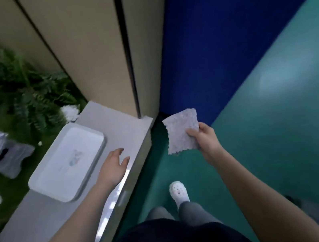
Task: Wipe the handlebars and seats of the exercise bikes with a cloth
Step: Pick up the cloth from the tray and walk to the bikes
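cloth [181, 133]: pale, textured, wavy-edged square, held up in the air over the green floor [281, 121], right of centre, in front of the blue wall [223, 25]. my right hand [204, 138] pinches its near right edge, thumb on the face of it, fingers curled behind. the cloth hangs flat, facing me.

left hand [115, 166]: holds nothing, fingers loosely spread and relaxed, hovering over the right end of the grey counter [117, 123]; whether it touches the surface i cannot tell.

white tray [68, 163]: lies flat on the counter just left of my left hand, small faint print in its middle.

beyond the counter, far left: green fern [16, 90], blurred. beige panels [89, 48] rise behind the counter.

below: my white shoe [178, 191] on the floor, grey trouser legs, dark top.
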Demonstrator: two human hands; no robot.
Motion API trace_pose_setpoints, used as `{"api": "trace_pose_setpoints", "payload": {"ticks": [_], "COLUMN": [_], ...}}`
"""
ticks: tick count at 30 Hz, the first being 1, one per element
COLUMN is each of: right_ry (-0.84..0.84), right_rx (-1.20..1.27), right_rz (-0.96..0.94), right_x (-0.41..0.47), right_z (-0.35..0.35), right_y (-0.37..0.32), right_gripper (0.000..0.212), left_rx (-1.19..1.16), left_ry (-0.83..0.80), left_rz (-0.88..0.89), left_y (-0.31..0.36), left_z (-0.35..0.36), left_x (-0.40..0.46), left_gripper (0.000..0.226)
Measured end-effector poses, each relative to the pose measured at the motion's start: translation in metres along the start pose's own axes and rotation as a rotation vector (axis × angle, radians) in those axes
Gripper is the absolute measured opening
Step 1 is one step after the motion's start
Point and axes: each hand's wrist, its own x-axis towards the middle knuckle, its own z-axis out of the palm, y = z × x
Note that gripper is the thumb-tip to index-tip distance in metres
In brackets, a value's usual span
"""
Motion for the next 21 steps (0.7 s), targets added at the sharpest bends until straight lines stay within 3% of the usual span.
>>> {"api": "trace_pose_setpoints", "payload": {"ticks": [10,15,21], "right_ry": [0.440,0.624,0.835], "right_rx": [0.233,0.354,0.463], "right_rz": [-0.069,-0.101,-0.120], "right_x": [-0.085,-0.139,-0.210], "right_z": [-0.145,-0.223,-0.321], "right_y": [0.042,0.073,0.115], "right_gripper": [0.011,0.011,0.013], "left_rx": [0.367,0.591,0.706], "left_ry": [-0.270,-0.317,-0.367], "left_rz": [0.465,0.733,0.931], "left_y": [0.135,0.218,0.292], "left_z": [0.072,0.143,0.231], "left_x": [0.012,-0.023,-0.085], "left_gripper": [0.050,0.051,0.050]}}
